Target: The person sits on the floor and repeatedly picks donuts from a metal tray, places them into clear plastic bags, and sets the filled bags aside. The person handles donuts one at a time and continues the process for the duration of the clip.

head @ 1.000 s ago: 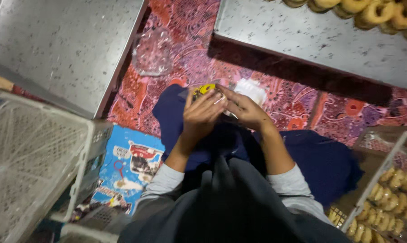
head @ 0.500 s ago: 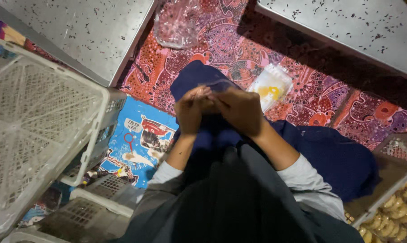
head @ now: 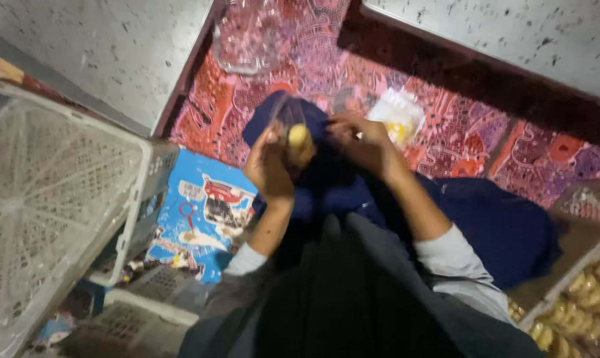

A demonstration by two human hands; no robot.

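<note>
The hands have drawn apart since half a second ago, when they were pressed together over the lap. The left hand (head: 268,166) now curls around a clear plastic bag (head: 293,132) with a yellow snack (head: 298,140) inside, held up above the blue cloth (head: 492,225). The right hand (head: 359,140) is closed, pinching something small; what it grips is too blurred to tell. A filled packet (head: 398,118) lies on the patterned red mat (head: 485,132), just beyond the right hand. A white crate (head: 54,192) stands at left.
</note>
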